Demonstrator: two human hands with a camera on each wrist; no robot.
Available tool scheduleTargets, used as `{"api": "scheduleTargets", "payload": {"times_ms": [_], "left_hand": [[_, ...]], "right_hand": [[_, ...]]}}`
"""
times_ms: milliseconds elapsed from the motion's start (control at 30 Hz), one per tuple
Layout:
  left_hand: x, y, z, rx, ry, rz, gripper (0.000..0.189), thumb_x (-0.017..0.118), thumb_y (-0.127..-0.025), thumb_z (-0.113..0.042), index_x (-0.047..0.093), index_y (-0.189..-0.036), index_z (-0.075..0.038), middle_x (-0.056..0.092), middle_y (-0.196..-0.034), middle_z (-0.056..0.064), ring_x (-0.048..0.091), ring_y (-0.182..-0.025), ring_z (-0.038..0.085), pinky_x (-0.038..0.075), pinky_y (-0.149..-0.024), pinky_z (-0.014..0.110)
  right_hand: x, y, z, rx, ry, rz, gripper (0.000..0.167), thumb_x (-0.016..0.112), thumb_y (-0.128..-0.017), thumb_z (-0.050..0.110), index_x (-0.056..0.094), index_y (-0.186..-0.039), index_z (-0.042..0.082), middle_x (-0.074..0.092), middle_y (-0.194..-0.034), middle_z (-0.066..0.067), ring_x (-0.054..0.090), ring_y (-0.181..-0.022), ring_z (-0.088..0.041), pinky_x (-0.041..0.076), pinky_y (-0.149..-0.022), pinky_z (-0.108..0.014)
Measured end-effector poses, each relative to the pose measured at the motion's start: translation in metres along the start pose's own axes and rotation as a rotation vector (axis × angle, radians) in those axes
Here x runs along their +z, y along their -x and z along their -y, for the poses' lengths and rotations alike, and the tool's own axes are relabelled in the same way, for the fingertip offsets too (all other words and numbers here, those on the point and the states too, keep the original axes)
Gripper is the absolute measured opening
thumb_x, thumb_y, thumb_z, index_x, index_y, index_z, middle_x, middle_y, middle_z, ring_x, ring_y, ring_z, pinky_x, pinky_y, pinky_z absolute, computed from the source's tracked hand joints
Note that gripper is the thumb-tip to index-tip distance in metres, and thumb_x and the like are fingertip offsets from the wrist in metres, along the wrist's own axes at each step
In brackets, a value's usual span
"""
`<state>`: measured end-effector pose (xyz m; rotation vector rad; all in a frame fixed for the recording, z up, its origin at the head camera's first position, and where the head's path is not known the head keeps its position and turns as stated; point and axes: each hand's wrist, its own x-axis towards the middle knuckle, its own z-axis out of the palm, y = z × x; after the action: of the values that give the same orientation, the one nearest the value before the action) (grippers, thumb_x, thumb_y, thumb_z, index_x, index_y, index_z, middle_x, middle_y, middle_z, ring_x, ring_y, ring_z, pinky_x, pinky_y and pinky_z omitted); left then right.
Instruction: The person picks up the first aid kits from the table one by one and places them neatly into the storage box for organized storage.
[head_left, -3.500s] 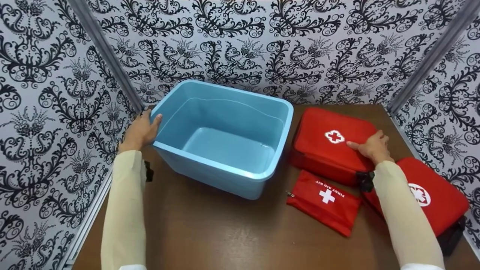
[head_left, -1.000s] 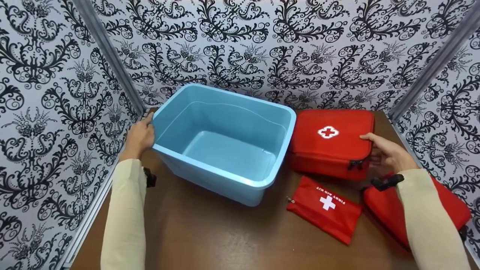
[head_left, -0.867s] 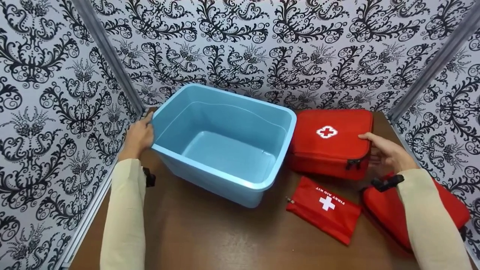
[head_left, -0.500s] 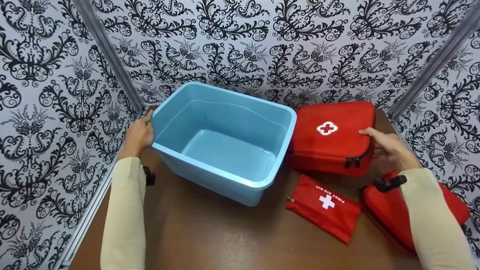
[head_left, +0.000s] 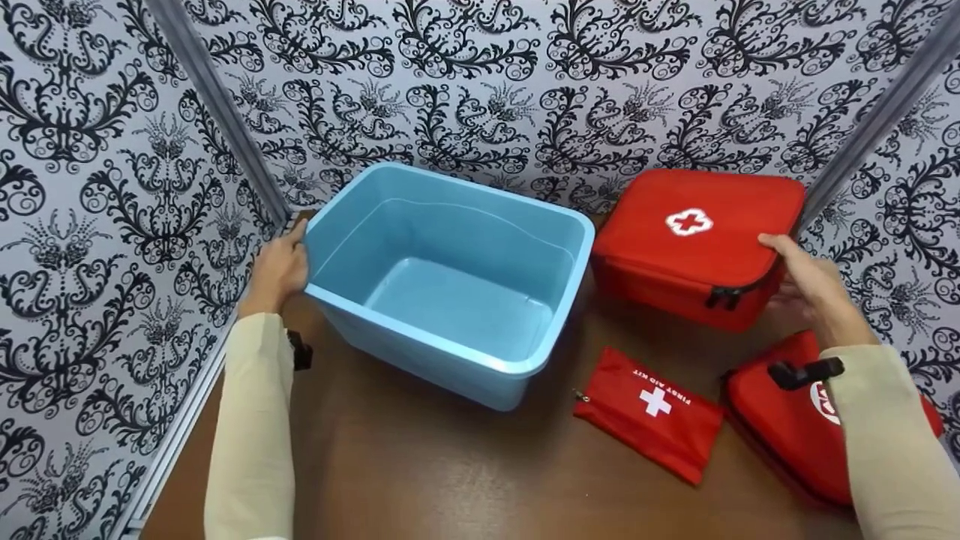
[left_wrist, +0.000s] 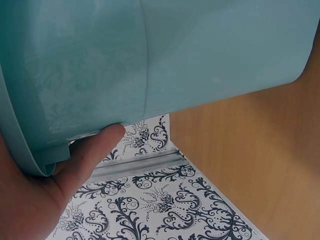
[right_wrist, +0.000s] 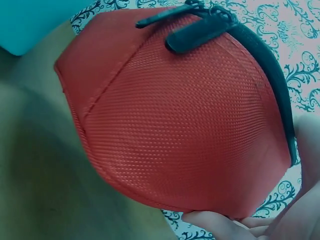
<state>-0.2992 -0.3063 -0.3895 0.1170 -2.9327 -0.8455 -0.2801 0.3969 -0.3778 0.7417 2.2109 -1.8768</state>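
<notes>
My left hand (head_left: 277,274) grips the rim of a light blue plastic tub (head_left: 431,379) at its left side. In the left wrist view, a finger lies along the outside of the tub wall (left_wrist: 215,55), under the rim. My right hand (head_left: 814,289) holds a boxy red first aid bag (head_left: 637,240) by its right side, thumb on top and fingers lower down, partly hidden. The bag appears raised off the table, right of the tub. Its black zip pulls (right_wrist: 200,35) show large in the right wrist view.
A flat red first aid pouch (head_left: 637,420) lies on the brown table (head_left: 420,472) in front of the bag. Another red first aid case (head_left: 787,420) lies at the right, partly under my right forearm. Patterned walls (head_left: 480,90) enclose the back and sides.
My right hand moved from the top of the red bag to its right side, then brought the bag up and to the right. My left hand stays at the tub rim.
</notes>
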Motion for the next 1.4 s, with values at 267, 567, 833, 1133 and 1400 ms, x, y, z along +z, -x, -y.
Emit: {"api": "scheduleTargets", "payload": {"times_ms": [267, 567, 833, 1133, 1400], "left_hand": [[-0.001, -0.001, 0.001, -0.029, -0.009, 0.013, 0.056, 0.02, -0.104, -0.017, 0.024, -0.159, -0.011, 0.034, -0.155, 0.032, 0.048, -0.127, 0.053, 0.038, -0.106, 0.063], [-0.002, -0.001, -0.001, -0.02, 0.008, 0.021, 0.055, 0.019, -0.105, -0.017, 0.022, -0.159, -0.011, 0.032, -0.155, 0.033, 0.053, -0.105, 0.046, 0.041, -0.098, 0.058], [-0.001, -0.001, -0.002, -0.044, 0.017, 0.024, 0.055, 0.017, -0.106, -0.02, 0.022, -0.16, -0.012, 0.035, -0.154, 0.033, 0.053, -0.106, 0.048, 0.041, -0.102, 0.059], [0.001, -0.002, -0.001, -0.043, 0.032, 0.018, 0.056, 0.018, -0.105, -0.021, 0.023, -0.16, -0.012, 0.03, -0.159, 0.028, 0.039, -0.139, 0.052, 0.03, -0.115, 0.061], [0.002, -0.003, 0.001, -0.03, 0.026, -0.01, 0.056, 0.019, -0.104, -0.019, 0.027, -0.159, -0.01, 0.034, -0.157, 0.028, 0.036, -0.141, 0.052, 0.028, -0.117, 0.059]], "right_hand": [[-0.001, 0.009, 0.006, -0.014, -0.225, -0.011, 0.029, 0.075, -0.085, 0.049, 0.069, -0.077, 0.022, 0.07, -0.062, 0.004, 0.065, -0.053, -0.013, 0.057, -0.053, -0.033], [0.01, 0.027, 0.023, -0.096, -0.432, 0.0, 0.035, 0.074, -0.086, 0.051, 0.063, -0.105, 0.023, 0.073, -0.08, 0.005, 0.07, -0.066, -0.017, 0.057, -0.054, -0.033], [0.029, 0.04, 0.032, -0.16, -0.561, 0.062, 0.037, 0.073, -0.088, 0.045, 0.058, -0.115, 0.023, 0.073, -0.087, 0.004, 0.071, -0.072, -0.018, 0.059, -0.058, -0.036], [0.053, 0.054, 0.042, -0.196, -0.557, 0.204, 0.041, 0.067, -0.092, 0.045, 0.05, -0.121, 0.022, 0.069, -0.097, 0.003, 0.071, -0.083, -0.019, 0.06, -0.07, -0.037], [0.081, 0.067, 0.051, -0.208, -0.518, 0.338, 0.035, 0.065, -0.094, 0.042, 0.056, -0.12, 0.019, 0.075, -0.097, -0.002, 0.073, -0.085, -0.023, 0.06, -0.076, -0.039]]}}
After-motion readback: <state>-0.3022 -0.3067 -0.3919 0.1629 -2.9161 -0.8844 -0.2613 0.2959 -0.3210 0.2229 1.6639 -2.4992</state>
